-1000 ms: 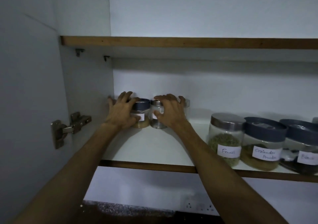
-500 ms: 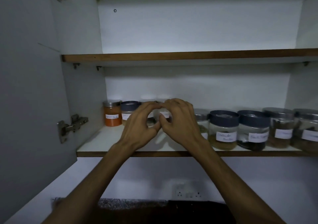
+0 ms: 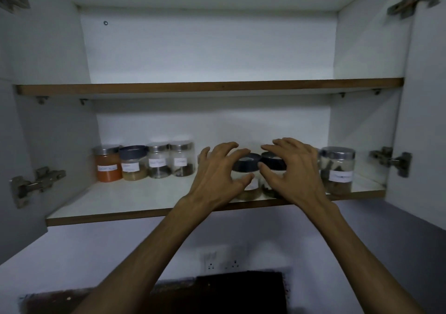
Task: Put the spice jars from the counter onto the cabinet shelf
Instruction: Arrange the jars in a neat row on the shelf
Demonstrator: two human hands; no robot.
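Two dark-lidded spice jars stand side by side at the front of the lower cabinet shelf (image 3: 120, 214). My left hand (image 3: 217, 176) curves around the left jar (image 3: 246, 165), thumb at its glass front and fingers spread over the lid. My right hand (image 3: 296, 171) hovers at the right jar (image 3: 272, 162) with fingers apart, hiding most of it. Neither jar is lifted. An orange jar (image 3: 108, 166) leads a row of labelled jars at the back left. A steel-lidded jar (image 3: 337, 171) stands at the right.
The upper shelf (image 3: 210, 88) holds nothing. Both cabinet doors hang open, with hinges at left (image 3: 36, 183) and right (image 3: 391, 160). Below the cabinet are a wall socket (image 3: 222, 263) and a dark counter (image 3: 217, 292). Bare shelf shows in front of the left jars.
Both hands have moved right along the lower shelf, from the back-left jars to the two dark-lidded jars at the front. The view has pulled back and tilted up.
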